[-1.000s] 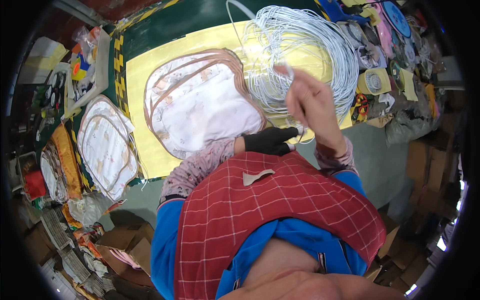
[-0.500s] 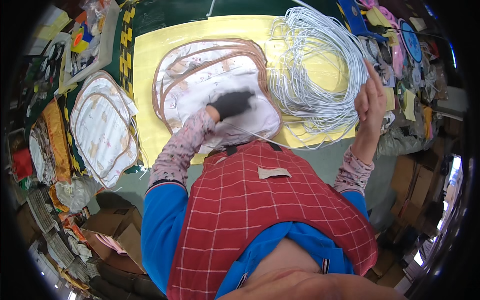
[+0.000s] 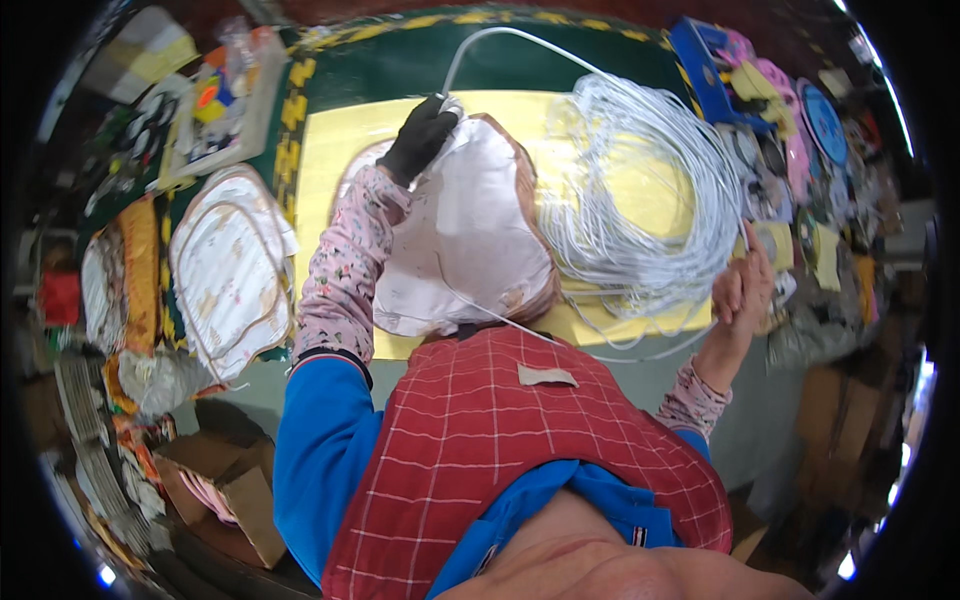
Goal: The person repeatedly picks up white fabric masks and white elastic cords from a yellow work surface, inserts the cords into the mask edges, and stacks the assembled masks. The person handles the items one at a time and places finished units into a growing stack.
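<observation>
My left hand [image 3: 420, 138], in a black glove, closes on the upper edge of the top white fabric piece [image 3: 455, 230], which has brown-bound edges and lies on a stack of similar pieces. A white wire [image 3: 520, 33] arcs up from beside this hand toward the upper right. Another stretch of wire crosses the fabric's lower part and runs along the front of my apron to my right hand [image 3: 745, 290]. My bare right hand is closed around the wire at the right side of the wire coil [image 3: 700, 180], its index finger fairly straight.
Yellow sheeting [image 3: 320, 140] covers part of the green table [image 3: 390, 70]. More bound fabric pieces [image 3: 232, 275] lie at left, beside a plastic bin [image 3: 265, 100] of small items. A blue tray [image 3: 705, 70] and clutter stand at right. A cardboard box [image 3: 250, 500] sits lower left.
My left hand has moved up and away from me, from over the fabric's middle to its upper edge. The wire now arcs high above the fabric. My right hand sits slightly lower.
</observation>
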Demonstrator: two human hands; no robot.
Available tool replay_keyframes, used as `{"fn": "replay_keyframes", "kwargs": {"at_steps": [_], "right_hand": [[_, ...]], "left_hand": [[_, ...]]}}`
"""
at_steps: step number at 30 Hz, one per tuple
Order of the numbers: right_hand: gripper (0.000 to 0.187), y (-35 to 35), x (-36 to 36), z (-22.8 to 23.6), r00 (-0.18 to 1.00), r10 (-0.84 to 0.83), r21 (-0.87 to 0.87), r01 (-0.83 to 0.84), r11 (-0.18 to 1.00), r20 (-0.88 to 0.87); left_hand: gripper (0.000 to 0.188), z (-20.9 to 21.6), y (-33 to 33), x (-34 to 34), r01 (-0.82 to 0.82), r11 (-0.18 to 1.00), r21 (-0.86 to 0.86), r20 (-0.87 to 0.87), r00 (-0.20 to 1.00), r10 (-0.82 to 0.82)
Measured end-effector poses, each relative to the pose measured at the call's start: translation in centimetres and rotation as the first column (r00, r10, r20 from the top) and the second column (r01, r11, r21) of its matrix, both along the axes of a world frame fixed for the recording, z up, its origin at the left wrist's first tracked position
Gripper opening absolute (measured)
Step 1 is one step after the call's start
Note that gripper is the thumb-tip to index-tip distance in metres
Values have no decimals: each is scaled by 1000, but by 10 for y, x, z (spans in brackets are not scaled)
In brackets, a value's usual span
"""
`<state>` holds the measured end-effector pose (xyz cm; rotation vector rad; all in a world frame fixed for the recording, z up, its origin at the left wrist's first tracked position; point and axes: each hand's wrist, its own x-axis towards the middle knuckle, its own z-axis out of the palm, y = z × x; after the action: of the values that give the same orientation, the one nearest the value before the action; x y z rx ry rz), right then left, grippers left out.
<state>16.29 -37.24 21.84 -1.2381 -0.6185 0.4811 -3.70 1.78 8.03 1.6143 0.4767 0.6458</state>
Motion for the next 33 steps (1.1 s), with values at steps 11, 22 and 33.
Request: {"fn": "replay_keyframes", "kwargs": {"at_steps": [11, 22, 33], "right_hand": [[38, -9, 37, -10, 903, 429, 308, -401, 863, -28], [29, 84, -60, 54, 606, 713, -185, -702, 688, 354], [33, 75, -48, 47, 602, 685, -161, -691, 704, 409]], "left_hand": [[22, 115, -60, -81, -431, 562, 706, 252, 895, 369], [19, 212, -194, -12, -119, 338, 933, 124, 992, 9], [35, 191, -153, -33, -226, 255, 940, 206, 973, 100]]}}
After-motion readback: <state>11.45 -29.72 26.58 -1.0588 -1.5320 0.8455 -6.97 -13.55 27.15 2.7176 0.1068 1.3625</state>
